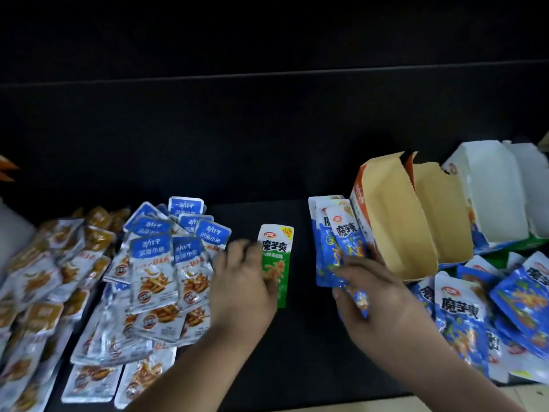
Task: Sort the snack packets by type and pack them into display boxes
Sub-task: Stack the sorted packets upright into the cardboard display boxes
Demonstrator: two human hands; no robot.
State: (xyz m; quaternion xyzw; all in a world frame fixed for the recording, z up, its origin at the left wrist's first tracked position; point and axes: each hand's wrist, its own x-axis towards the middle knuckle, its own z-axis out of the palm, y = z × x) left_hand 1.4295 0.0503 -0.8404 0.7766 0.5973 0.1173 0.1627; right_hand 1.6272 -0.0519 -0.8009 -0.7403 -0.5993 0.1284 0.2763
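My left hand [240, 281] grips a green snack packet [276, 257] by its left edge at the middle of the dark table. My right hand [377, 295] holds a small stack of blue konjac packets [338, 233], fanned upright just left of an open brown-lined display box [416, 221]. A pile of blue-and-silver fish packets [160, 263] lies left of my left hand. Orange packets [44, 278] spread at the far left. More blue konjac packets [487, 310] are heaped at the right, below the boxes.
A white-lined display box [490, 197] stands behind the brown one, with another box [528, 162] at the far right edge. Dark table surface [303, 346] shows between my forearms. A black wall runs behind the table.
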